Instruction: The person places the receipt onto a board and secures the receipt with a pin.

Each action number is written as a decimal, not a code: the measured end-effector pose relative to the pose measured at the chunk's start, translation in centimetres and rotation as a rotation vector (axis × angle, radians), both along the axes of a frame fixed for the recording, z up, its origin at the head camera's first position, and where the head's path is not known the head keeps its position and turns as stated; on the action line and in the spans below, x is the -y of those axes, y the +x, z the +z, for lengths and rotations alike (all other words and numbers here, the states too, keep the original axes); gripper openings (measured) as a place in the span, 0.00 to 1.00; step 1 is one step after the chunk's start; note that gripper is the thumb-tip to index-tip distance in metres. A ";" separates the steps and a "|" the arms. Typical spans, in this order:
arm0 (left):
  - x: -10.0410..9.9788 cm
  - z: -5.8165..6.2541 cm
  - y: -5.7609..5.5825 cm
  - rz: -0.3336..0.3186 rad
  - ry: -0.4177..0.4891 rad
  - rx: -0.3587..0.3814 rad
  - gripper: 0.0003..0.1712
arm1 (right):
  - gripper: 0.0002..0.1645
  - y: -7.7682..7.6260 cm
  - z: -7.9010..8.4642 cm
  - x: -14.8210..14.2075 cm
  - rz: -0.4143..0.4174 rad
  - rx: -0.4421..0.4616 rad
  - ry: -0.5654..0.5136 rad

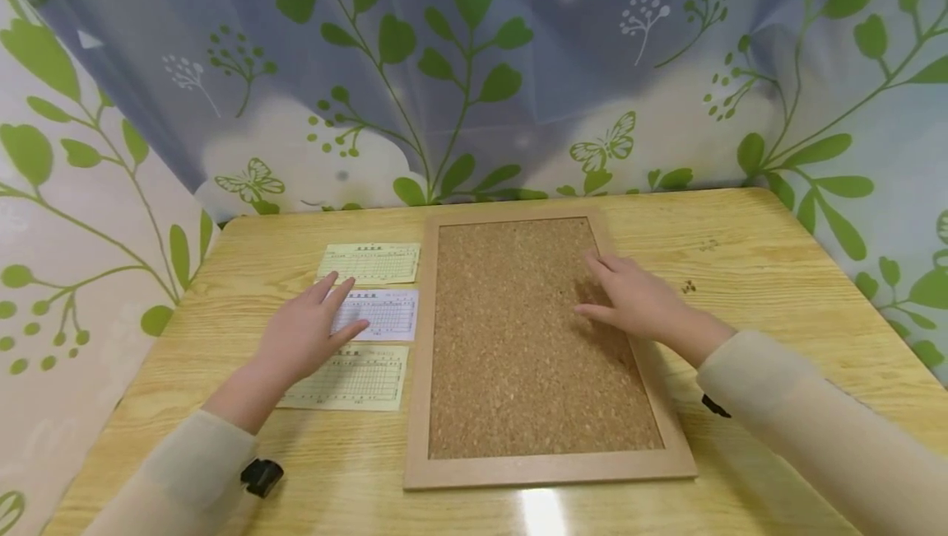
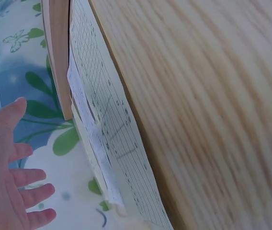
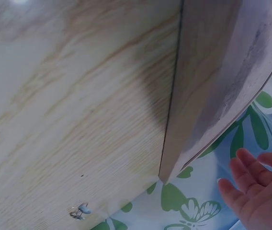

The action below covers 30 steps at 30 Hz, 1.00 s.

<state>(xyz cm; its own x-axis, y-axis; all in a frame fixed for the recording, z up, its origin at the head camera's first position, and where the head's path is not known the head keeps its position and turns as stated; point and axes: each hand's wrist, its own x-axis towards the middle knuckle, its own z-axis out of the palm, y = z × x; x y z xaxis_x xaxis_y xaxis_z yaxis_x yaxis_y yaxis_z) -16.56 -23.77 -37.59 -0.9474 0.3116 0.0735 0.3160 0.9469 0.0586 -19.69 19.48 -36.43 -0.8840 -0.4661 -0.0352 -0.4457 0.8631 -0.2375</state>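
Note:
A cork board (image 1: 518, 363) in a light wood frame lies on the table. Three printed form slips are lined up along its left side: a pale yellow one (image 1: 381, 264) at the back, a whitish-lilac one (image 1: 388, 318) in the middle, and another pale yellow one (image 1: 355, 379) in front. My left hand (image 1: 296, 338) hovers over the slips with its fingers spread, covering part of the middle one; the left wrist view shows an empty palm. Above the board's right side is my right hand (image 1: 640, 297), thumb and fingers apart, holding nothing.
Right of the board lie a small cluster of brass-coloured tacks (image 1: 689, 286) and, farther back, a cluster of small pale metallic pieces (image 1: 708, 245). A leaf-patterned curtain (image 1: 518, 108) hangs behind the wood-grain table (image 1: 800, 297).

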 end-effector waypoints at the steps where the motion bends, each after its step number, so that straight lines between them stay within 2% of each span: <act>1: 0.1 0.0 0.1 0.006 0.004 0.002 0.41 | 0.50 0.0 0.0 0.1 0.003 -0.003 -0.004; 14: 1.9 0.3 1.2 0.081 0.035 0.049 0.39 | 0.46 0.4 0.5 2.2 0.048 -0.034 -0.025; 18: 2.5 0.4 1.3 0.086 0.036 0.045 0.38 | 0.45 0.5 0.4 3.0 0.079 -0.068 -0.017; 24: 3.2 0.5 1.6 0.084 0.027 0.044 0.39 | 0.45 0.8 0.4 4.1 0.068 -0.036 -0.003; 30: 3.7 0.4 2.0 0.085 0.021 0.050 0.38 | 0.44 1.2 0.6 5.2 0.094 -0.045 0.003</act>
<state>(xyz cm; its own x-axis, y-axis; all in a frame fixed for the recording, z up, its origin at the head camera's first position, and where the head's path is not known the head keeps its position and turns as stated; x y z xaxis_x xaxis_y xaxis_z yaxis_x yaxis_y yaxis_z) -14.56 -27.48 -37.15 -0.9729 0.2291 0.0312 0.2310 0.9685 0.0925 -18.50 14.33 -35.80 -0.8372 -0.5468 0.0023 -0.5347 0.8177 -0.2131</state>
